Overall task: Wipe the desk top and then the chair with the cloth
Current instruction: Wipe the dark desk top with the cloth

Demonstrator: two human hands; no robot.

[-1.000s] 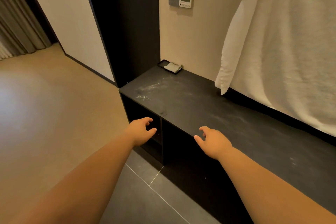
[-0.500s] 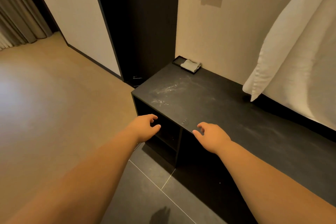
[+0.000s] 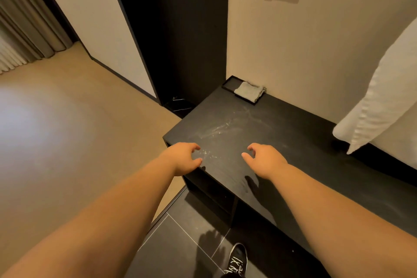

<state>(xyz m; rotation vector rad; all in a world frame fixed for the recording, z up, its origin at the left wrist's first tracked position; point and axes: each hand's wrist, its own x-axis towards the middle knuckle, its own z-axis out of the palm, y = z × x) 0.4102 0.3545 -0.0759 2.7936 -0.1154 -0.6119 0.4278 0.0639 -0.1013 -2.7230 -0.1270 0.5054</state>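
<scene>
- We see a long black tabletop (image 3: 293, 142) running from the centre of the frame to the lower right.
- In its far corner, upper centre, sits a shallow black tray (image 3: 230, 84), with a folded grey cloth (image 3: 249, 92) in its right part.
- Whitish smears (image 3: 221, 130) mark the surface mid-frame.
- We see the floor (image 3: 67, 142), beige at left and dark-tiled at bottom centre, under a black shoe (image 3: 237, 262).

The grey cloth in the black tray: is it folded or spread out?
Folded: the cloth lies as a thick bundle in the tray, covering only part of it.
</scene>
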